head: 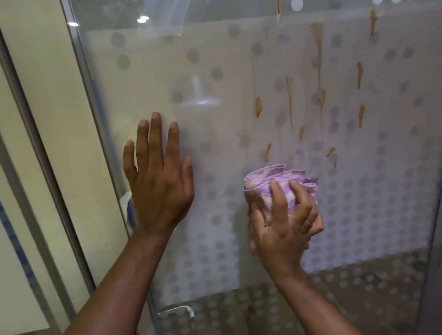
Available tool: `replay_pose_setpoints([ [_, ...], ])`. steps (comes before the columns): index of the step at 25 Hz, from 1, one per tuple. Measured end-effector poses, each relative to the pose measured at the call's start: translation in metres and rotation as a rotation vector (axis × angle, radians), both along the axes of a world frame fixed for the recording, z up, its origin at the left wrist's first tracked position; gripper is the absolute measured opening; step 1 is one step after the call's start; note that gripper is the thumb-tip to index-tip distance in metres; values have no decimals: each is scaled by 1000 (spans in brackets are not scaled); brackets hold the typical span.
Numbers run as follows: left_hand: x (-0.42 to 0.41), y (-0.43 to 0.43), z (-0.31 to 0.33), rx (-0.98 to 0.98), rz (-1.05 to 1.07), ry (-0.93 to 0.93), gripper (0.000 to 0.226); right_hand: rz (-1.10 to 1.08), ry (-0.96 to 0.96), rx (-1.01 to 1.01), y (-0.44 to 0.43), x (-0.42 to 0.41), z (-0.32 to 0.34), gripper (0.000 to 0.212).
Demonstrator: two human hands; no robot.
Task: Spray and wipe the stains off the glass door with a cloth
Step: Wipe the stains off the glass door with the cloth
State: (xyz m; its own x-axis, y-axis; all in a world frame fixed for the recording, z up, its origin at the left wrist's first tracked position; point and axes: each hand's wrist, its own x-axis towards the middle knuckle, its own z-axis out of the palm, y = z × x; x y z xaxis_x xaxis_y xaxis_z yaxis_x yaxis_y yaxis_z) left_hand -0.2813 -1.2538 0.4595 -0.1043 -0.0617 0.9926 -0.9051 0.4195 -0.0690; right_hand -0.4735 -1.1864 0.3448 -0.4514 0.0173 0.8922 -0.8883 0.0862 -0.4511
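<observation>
1. The glass door (224, 120) fills most of the view, upright in front of the person. It carries a frosted band with a pattern of round dots (348, 210), denser toward the bottom.
2. The stains (319, 63) are orange-brown drips and streaks on the upper right part of the door. The longest run vertically; shorter drops lie scattered below and beside them.
3. The cloth (278, 179) is purple with pale patches, bunched into a wad. It sits at the door just below the lowest stains; contact with the glass appears likely but cannot be confirmed from this angle.
4. The right hand (284, 228) grips the cloth from below. Its fingers (279, 197) are curled round the wad, thumb side up.
5. The left hand (158, 179) lies flat on the glass, left of the cloth and well apart from it. Its fingers (155, 135) are straight, slightly spread and pointing up.
6. A metal door frame (89, 98) borders the glass on the left, just beside the left hand.
7. A curved metal fitting (177, 310) shows near the bottom edge, behind the glass.
8. A pale wall panel (40, 101) stands left of the frame.
</observation>
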Motion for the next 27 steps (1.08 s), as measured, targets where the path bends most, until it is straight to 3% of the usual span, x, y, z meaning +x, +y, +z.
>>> replay_pose_setpoints([
  [2,0,-1,0,-1,8,-10,62,28,18,-19,-4,15,2,50],
  [6,0,-2,-1,-7,16,-17,63,122,387,121,-5,44,-10,38],
  [9,-1,1,1,-11,6,-1,62,147,475,103,0,25,-6,37],
  [11,-3,4,3,2,-6,24,62,122,400,85,5,-2,-6,41],
  [14,-12,11,7,19,-15,29,66,49,102,41,15,-51,0,55],
  [17,-26,16,6,11,-14,-20,69,68,-128,-27,21,-69,11,52],
  [19,-35,16,2,28,-17,-33,71,94,-23,-12,20,-56,8,47],
  [23,-40,10,-3,45,8,-40,72,174,421,162,17,-19,-23,39],
  [27,-38,8,-4,36,12,-35,73,171,533,128,18,-42,-26,43],
])
